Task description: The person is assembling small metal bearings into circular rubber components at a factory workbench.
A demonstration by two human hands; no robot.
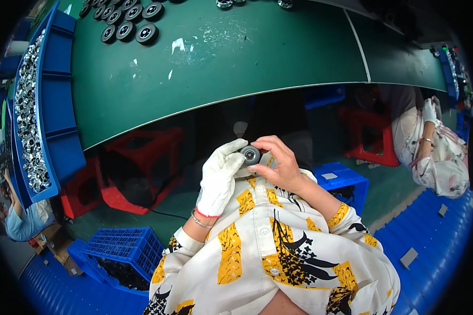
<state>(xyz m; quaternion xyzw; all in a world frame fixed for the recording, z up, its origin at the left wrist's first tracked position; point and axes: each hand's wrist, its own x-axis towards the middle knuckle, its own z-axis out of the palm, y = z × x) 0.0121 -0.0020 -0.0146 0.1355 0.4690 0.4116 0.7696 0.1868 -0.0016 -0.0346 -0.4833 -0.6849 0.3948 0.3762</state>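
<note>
In front of my chest I hold a small black wheel (251, 154) with a grey hub, its round face turned up. My left hand (218, 172), in a white glove with a red cuff, pinches the wheel from the left side. Bare fingers and thumb of my right hand (281, 163) close round its right side. Several similar black wheels (125, 30) lie grouped at the far left of the green table (220, 68).
A blue bin (58, 110) of shiny chrome parts stands at the left. Red stools (126, 178) and a blue crate (131, 252) are below the table. At the right, a person (431, 142) with white gloves sits by a red stool (370, 136); another person (26, 215) is at far left.
</note>
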